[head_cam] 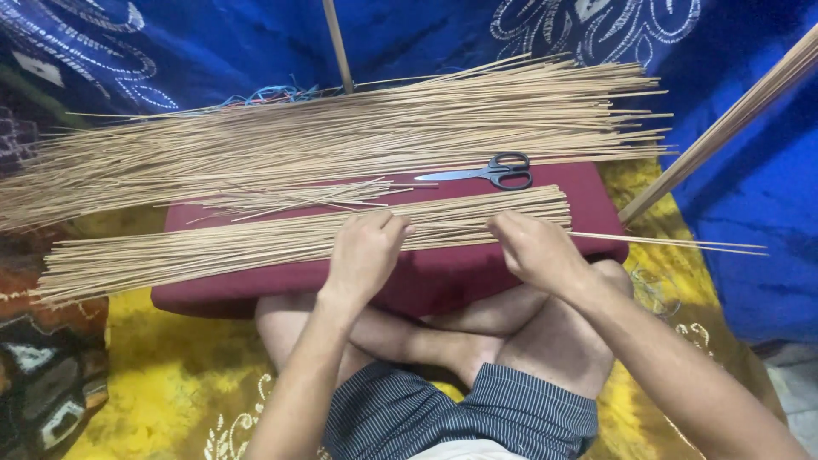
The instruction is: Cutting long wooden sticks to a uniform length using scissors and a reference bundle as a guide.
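A near bundle of thin pale sticks (213, 247) lies across a dark red cushion (443, 285) on my crossed legs. My left hand (365, 253) rests on this bundle, fingers curled over the sticks. At the bundle's right part my right hand (535, 250) pinches a few sticks; one thin stick (682, 243) pokes out to the right past the cushion. A larger pile of the same sticks (341, 136) lies behind. Black-handled scissors (494, 172) sit on the cushion between the two piles.
A few loose short sticks (298, 198) lie between the piles. Blue patterned cloth (750, 187) hangs behind and to the right. Two thicker wooden rods (724, 128) lean at the right and top. A yellow patterned mat (162, 383) covers the floor.
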